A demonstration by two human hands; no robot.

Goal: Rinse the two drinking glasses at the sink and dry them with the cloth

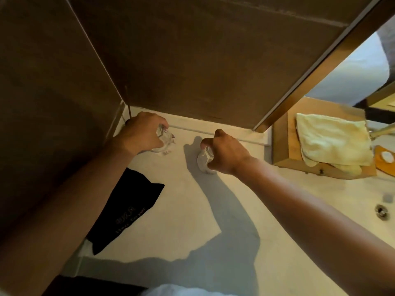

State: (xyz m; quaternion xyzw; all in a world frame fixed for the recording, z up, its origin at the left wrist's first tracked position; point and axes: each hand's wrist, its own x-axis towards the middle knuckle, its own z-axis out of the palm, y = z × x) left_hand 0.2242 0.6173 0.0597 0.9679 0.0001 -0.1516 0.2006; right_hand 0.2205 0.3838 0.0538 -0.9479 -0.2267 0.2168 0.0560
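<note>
Hands each close a grip on clear glasses: left hand (141, 133) on left glass (164, 144), right hand (226, 152) on right glass (203, 162).

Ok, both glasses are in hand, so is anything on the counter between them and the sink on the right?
Nothing visible on the counter. The wooden tray with the folded towel sits nearer the wall; the sink is only partly in view.

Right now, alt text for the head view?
Two bare hands each grip a clear drinking glass on a pale counter near a brown tiled corner: left hand on the left glass, right hand on the right glass. A black cloth lies lower left, a folded cream towel on the right.
</note>
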